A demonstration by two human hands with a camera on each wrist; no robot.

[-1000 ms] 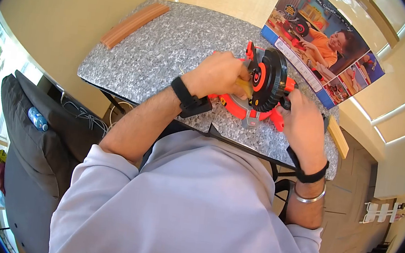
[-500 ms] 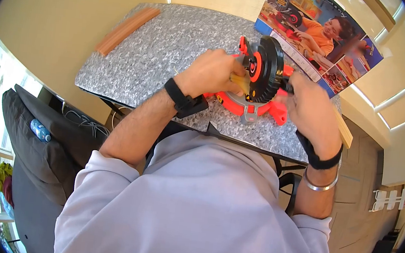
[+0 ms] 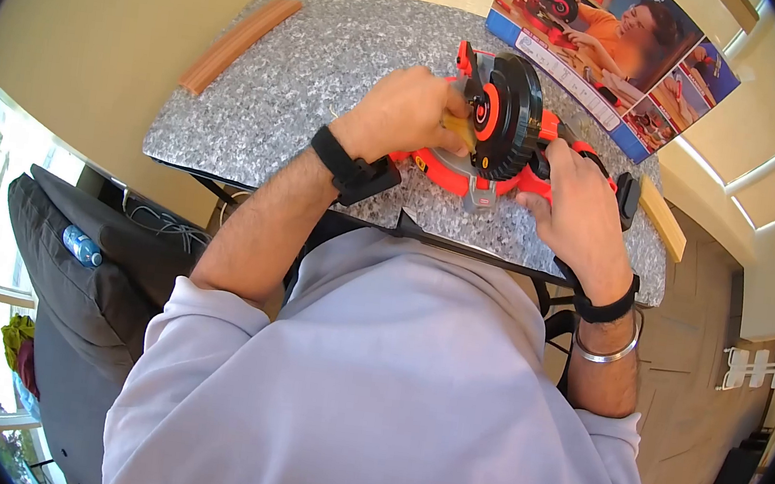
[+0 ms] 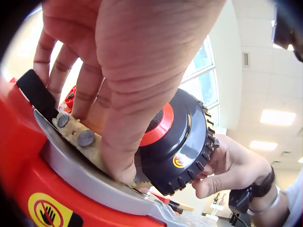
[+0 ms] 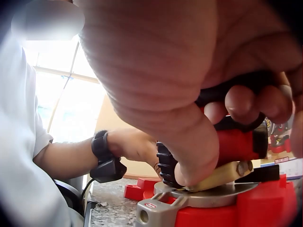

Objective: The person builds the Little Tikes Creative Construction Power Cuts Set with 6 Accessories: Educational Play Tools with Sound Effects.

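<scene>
A red and black toy mitre saw (image 3: pixel 511 127) stands on the table, its toothed round guard lowered close over the grey turntable (image 5: pixel 227 195). My left hand (image 3: pixel 407 115) pinches a pale yellow block (image 4: pixel 80 137) between thumb and fingers, flat on the turntable at the guard's left side. Two grey round dots show on the block's rough end in the left wrist view. On the saw's other side, my right hand (image 3: pixel 587 207) curls its fingers around the black handle (image 5: pixel 246 87). The right thumb comes down beside the guard.
A large printed box (image 3: pixel 619 53) stands at the back right of the speckled grey table (image 3: pixel 322 62). Reddish-brown wooden strips (image 3: pixel 238 45) lie at the far left. A pale wooden strip (image 3: pixel 663 218) lies along the right edge, near a black block-shaped part (image 3: pixel 628 199).
My right hand has shifted about the handle, swinging outward and then back in with its fingers around it. My left hand keeps its pinch on the block. The head view has shifted slightly.
</scene>
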